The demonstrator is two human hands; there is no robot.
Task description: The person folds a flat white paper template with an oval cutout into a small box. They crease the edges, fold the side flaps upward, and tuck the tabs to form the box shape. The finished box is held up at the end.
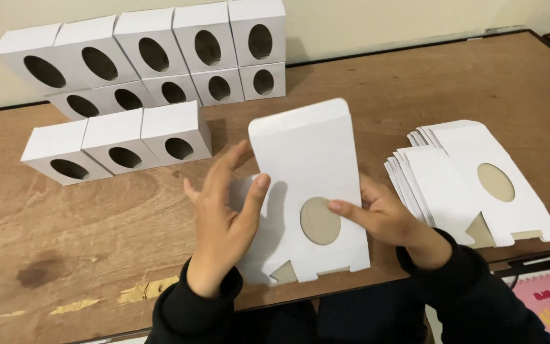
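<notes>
Near the worktop's [46,255] front edge we hold a flat carton [307,185] between both hands, its long axis running away from us. Our left hand [224,216] pinches its left edge, our right hand [386,216] its right. Blanks [466,185] lie right; boxes [154,76] stand along the far edge.

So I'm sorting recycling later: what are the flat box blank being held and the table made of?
The flat box blank looks like thin matte white paperboard, its creases and cut oval showing. The table looks like brown plywood: visible grain, chipped edge.
</notes>
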